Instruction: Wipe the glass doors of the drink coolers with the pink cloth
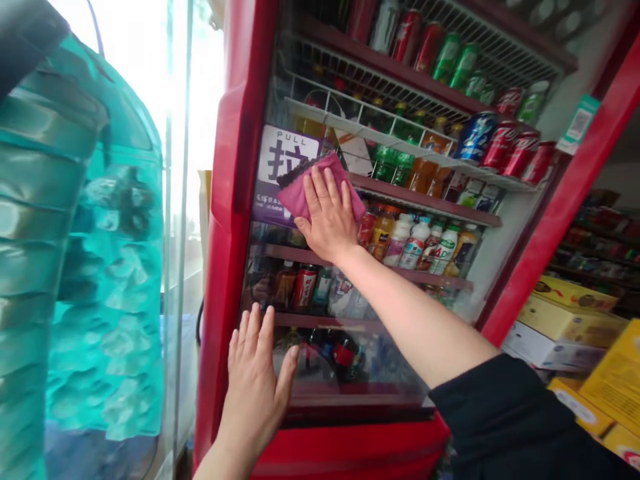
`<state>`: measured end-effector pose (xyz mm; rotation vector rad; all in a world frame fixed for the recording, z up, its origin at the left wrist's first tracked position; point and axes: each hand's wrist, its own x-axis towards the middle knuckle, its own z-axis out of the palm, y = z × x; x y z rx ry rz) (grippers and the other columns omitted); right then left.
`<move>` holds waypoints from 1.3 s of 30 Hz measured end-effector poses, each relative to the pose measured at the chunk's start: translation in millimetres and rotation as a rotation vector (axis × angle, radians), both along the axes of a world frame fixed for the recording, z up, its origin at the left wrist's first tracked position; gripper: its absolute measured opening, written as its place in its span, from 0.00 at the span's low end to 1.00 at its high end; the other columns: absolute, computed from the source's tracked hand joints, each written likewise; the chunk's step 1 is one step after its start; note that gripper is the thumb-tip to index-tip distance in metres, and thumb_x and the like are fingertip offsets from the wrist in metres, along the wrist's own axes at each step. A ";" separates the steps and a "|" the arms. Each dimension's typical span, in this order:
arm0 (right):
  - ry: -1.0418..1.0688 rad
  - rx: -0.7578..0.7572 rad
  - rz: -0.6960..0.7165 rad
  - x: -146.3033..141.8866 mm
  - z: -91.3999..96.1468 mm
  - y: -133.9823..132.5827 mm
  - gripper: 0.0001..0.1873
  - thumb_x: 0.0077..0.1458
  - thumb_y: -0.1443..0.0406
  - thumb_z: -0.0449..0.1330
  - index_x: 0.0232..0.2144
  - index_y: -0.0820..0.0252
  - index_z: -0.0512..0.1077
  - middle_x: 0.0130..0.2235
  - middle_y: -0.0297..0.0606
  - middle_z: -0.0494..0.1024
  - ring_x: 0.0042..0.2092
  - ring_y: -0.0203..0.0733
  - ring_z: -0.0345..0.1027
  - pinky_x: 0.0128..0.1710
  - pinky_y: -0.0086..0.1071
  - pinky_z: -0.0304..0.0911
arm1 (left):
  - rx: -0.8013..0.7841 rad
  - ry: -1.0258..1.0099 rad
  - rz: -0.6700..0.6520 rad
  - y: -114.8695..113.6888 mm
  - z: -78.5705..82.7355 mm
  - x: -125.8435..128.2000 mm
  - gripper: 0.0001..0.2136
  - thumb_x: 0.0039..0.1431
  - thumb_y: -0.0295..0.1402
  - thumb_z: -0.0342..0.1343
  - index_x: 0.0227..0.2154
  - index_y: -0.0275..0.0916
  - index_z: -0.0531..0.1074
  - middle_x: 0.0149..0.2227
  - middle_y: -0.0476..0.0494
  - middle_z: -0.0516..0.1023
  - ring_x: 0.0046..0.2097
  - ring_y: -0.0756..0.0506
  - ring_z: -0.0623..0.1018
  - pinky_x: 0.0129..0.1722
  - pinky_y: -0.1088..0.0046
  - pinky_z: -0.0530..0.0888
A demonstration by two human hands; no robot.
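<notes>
My right hand (325,217) lies flat over a pink cloth (354,200) with a dark ruffled edge, holding it against the glass door of a red drinks fridge (235,220). The cloth overlaps the right side of a purple and white "PULL" sticker (274,193). Lower and to the left, my left hand (257,383) has its fingers stretched out and its thumb apart, and nothing is in it. It is close to the glass near the door's left edge; whether it touches cannot be made out.
Behind the glass, shelves hold cans (483,137) and bottles (415,243). A turquoise translucent strip curtain (120,267) hangs at the left beside a clear pane. Stacked cartons (565,320) and yellow boxes (610,373) stand to the right of the fridge.
</notes>
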<state>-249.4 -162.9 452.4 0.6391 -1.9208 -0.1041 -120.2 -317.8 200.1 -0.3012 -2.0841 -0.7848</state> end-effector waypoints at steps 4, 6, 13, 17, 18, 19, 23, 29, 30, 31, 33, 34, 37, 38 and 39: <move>-0.025 -0.071 0.018 -2.3 -37.3 -40.1 0.48 0.74 0.54 0.54 0.81 0.57 0.31 0.83 0.44 0.40 0.84 0.58 0.22 0.80 0.68 0.23 | 0.042 -0.026 0.004 -3.8 -8.7 4.8 0.38 0.73 0.43 0.53 0.80 0.51 0.44 0.81 0.33 0.53 0.81 0.31 0.54 0.76 0.34 0.62; -0.079 -0.020 0.040 -1.1 -63.2 -53.7 0.48 0.73 0.57 0.56 0.81 0.58 0.33 0.83 0.44 0.40 0.84 0.57 0.21 0.81 0.68 0.25 | 0.059 -0.046 0.010 -6.2 -17.4 9.1 0.38 0.73 0.42 0.53 0.80 0.51 0.44 0.81 0.33 0.52 0.81 0.31 0.54 0.76 0.34 0.62; -0.215 0.044 0.100 -1.0 -171.7 -82.3 0.43 0.73 0.57 0.57 0.81 0.61 0.45 0.83 0.44 0.41 0.84 0.54 0.27 0.82 0.62 0.25 | 0.058 -0.137 0.032 -17.4 -53.1 40.0 0.38 0.74 0.41 0.53 0.80 0.50 0.43 0.82 0.34 0.52 0.82 0.32 0.53 0.76 0.36 0.61; -0.317 0.137 0.156 1.3 -216.5 -75.7 0.41 0.74 0.56 0.56 0.80 0.64 0.48 0.82 0.48 0.45 0.84 0.53 0.33 0.83 0.60 0.31 | 0.042 -0.157 0.077 -28.3 -63.0 56.5 0.38 0.73 0.42 0.53 0.80 0.50 0.43 0.82 0.33 0.51 0.81 0.32 0.54 0.77 0.37 0.61; -0.330 0.180 0.169 1.9 -221.4 -71.9 0.41 0.74 0.55 0.55 0.80 0.64 0.49 0.82 0.47 0.46 0.83 0.52 0.35 0.83 0.58 0.32 | 0.038 -0.155 0.089 -30.4 -63.5 58.9 0.38 0.73 0.42 0.54 0.80 0.50 0.44 0.81 0.33 0.52 0.81 0.32 0.55 0.76 0.37 0.62; -0.334 0.227 0.181 2.4 -223.3 -67.4 0.40 0.75 0.55 0.55 0.80 0.63 0.49 0.81 0.46 0.47 0.83 0.51 0.36 0.83 0.57 0.34 | 0.031 -0.150 0.096 -31.8 -63.2 60.6 0.38 0.73 0.42 0.54 0.80 0.50 0.44 0.81 0.32 0.52 0.81 0.32 0.55 0.76 0.36 0.62; -0.295 0.407 0.205 3.0 -206.9 -39.0 0.42 0.74 0.54 0.56 0.80 0.61 0.49 0.81 0.43 0.49 0.83 0.49 0.39 0.83 0.54 0.35 | 0.019 -0.124 0.091 -27.7 -58.4 63.1 0.37 0.74 0.43 0.53 0.80 0.49 0.45 0.81 0.31 0.52 0.81 0.31 0.55 0.75 0.36 0.63; -0.138 0.229 -0.045 8.9 -159.3 56.0 0.42 0.72 0.54 0.58 0.80 0.60 0.50 0.81 0.49 0.53 0.82 0.56 0.43 0.81 0.61 0.34 | 0.052 -0.149 0.021 -6.1 -59.3 64.6 0.36 0.75 0.43 0.52 0.80 0.48 0.46 0.81 0.31 0.52 0.81 0.31 0.55 0.76 0.35 0.62; -0.102 0.171 -0.101 10.9 -153.2 73.0 0.41 0.72 0.53 0.57 0.79 0.60 0.51 0.81 0.50 0.53 0.82 0.57 0.42 0.81 0.62 0.35 | 0.057 -0.154 0.012 -3.8 -60.0 64.9 0.36 0.75 0.43 0.52 0.80 0.48 0.46 0.81 0.31 0.53 0.81 0.31 0.55 0.76 0.35 0.62; -0.064 0.103 -0.156 12.7 -148.1 87.3 0.41 0.73 0.52 0.55 0.79 0.61 0.52 0.80 0.52 0.54 0.82 0.58 0.42 0.80 0.64 0.36 | 0.063 -0.155 0.006 -2.5 -60.5 65.0 0.36 0.75 0.43 0.52 0.80 0.48 0.46 0.81 0.31 0.53 0.81 0.31 0.56 0.75 0.35 0.62; 0.014 -0.056 -0.252 14.7 -141.5 103.2 0.42 0.73 0.51 0.52 0.79 0.65 0.50 0.81 0.55 0.52 0.82 0.60 0.39 0.79 0.65 0.38 | 0.070 -0.156 -0.001 -2.4 -60.6 65.0 0.36 0.75 0.43 0.51 0.80 0.48 0.46 0.81 0.31 0.53 0.81 0.31 0.56 0.75 0.34 0.63; 0.048 -0.143 -0.290 14.7 -139.9 103.6 0.42 0.73 0.52 0.50 0.79 0.67 0.49 0.81 0.56 0.51 0.82 0.60 0.38 0.79 0.65 0.39 | 0.073 -0.155 0.000 -3.5 -60.2 64.7 0.36 0.75 0.43 0.51 0.80 0.49 0.46 0.81 0.32 0.53 0.81 0.31 0.56 0.75 0.34 0.63; 0.115 -0.400 -0.363 10.3 -142.3 77.2 0.42 0.73 0.54 0.48 0.80 0.71 0.46 0.81 0.59 0.48 0.83 0.63 0.36 0.78 0.67 0.42 | 0.059 -0.153 0.001 -9.0 -58.9 62.9 0.36 0.75 0.43 0.52 0.80 0.49 0.45 0.81 0.32 0.52 0.81 0.31 0.55 0.75 0.34 0.63; 0.119 -0.454 -0.368 8.1 -145.5 62.5 0.43 0.73 0.54 0.49 0.80 0.72 0.46 0.81 0.60 0.47 0.83 0.64 0.35 0.78 0.68 0.42 | 0.057 -0.154 0.004 -10.9 -58.8 62.0 0.36 0.75 0.43 0.52 0.80 0.49 0.45 0.81 0.32 0.52 0.81 0.31 0.55 0.75 0.34 0.63; 0.110 -0.472 -0.356 6.1 -150.1 46.9 0.43 0.73 0.53 0.49 0.79 0.72 0.47 0.81 0.61 0.47 0.83 0.65 0.34 0.77 0.68 0.42 | 0.057 -0.155 0.008 -12.6 -59.0 61.1 0.36 0.75 0.43 0.52 0.80 0.49 0.45 0.82 0.32 0.52 0.81 0.32 0.55 0.75 0.34 0.63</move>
